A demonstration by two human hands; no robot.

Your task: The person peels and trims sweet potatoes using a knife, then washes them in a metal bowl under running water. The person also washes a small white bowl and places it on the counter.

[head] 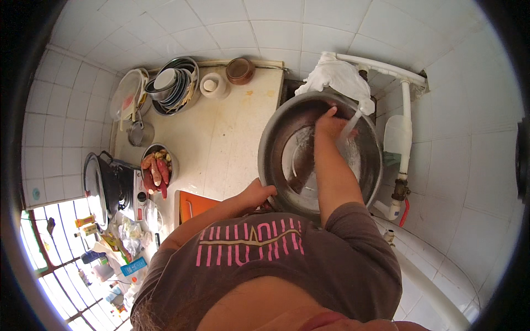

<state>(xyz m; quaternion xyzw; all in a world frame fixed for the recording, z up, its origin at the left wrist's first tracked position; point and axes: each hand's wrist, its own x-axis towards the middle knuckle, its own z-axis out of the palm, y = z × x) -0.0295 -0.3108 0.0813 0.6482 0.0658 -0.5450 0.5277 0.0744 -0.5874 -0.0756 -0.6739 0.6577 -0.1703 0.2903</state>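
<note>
A large round metal basin (271,124) sits tilted in front of me at the sink. My left hand (263,192) grips its near left rim, thumb over the edge. Inside the basin, by the far wall, is my right hand (331,124), thumb spread from the other fingers, which are partly blurred by water. A stream of water (351,124) runs from under a white cloth (337,80) draped over the tap and falls beside that hand. Some water lies in the basin's bottom.
Left on the pale counter (232,124) stand a pot of sweet potatoes (156,171), stacked bowls (172,87), a white mortar (214,86) and a brown clay pot (240,70). A wok (99,186) stands farther left. White pipes (405,124) with a red-handled valve (404,213) run along the right wall.
</note>
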